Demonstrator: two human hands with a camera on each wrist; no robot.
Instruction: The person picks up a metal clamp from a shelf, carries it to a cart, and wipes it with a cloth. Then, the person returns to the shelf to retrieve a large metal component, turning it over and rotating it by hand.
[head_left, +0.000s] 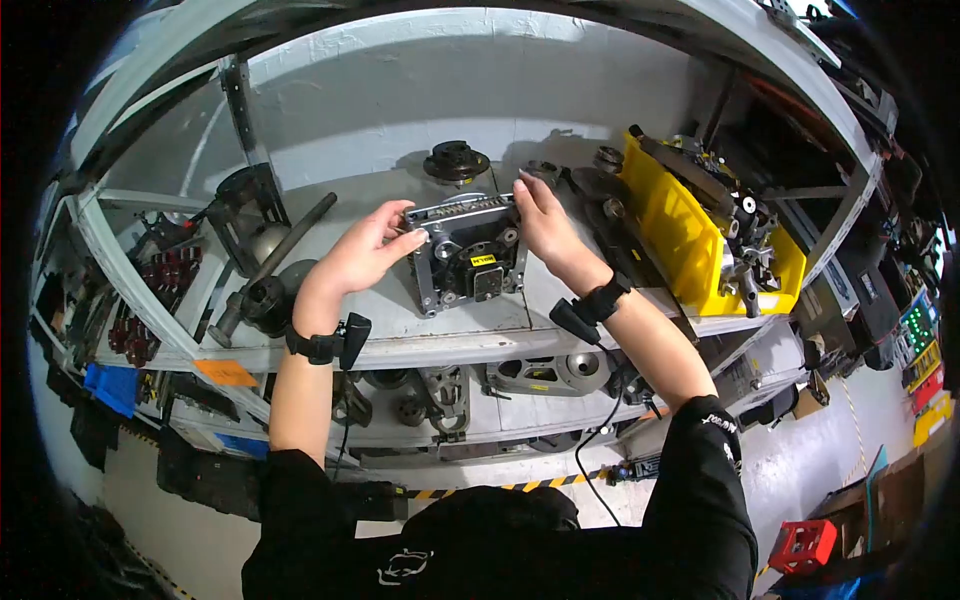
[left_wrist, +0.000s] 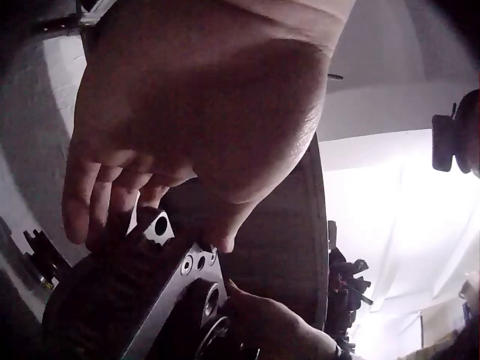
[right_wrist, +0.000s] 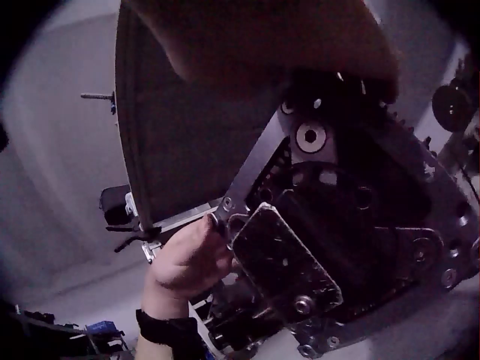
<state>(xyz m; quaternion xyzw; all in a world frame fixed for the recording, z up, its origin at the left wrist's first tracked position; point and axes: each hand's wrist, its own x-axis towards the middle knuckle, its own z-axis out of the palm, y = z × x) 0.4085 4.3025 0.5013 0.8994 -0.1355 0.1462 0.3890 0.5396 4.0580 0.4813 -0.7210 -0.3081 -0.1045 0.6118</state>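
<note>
On the shelf board stands a dark metal machine assembly (head_left: 452,268), with a squarish frame, a round wheel-like part and a yellow label (head_left: 483,260) on its front. My left hand (head_left: 365,250) grips its upper left corner, thumb in front and fingers behind. At the opposite upper corner my right hand (head_left: 548,228) holds the frame's side, its thumb near the top edge. From the left wrist, bolt holes in the end plate (left_wrist: 187,264) show right below the thumb. The right wrist view shows a rectangular block (right_wrist: 286,259) on the assembly's front face.
A yellow bin (head_left: 690,235) full of metal parts stands at the right. Behind the assembly sits a round flanged part (head_left: 455,160). A long-handled tool (head_left: 275,262) lies at the left. Below, a lower shelf carries a grey casting (head_left: 550,373). White shelf posts frame both sides.
</note>
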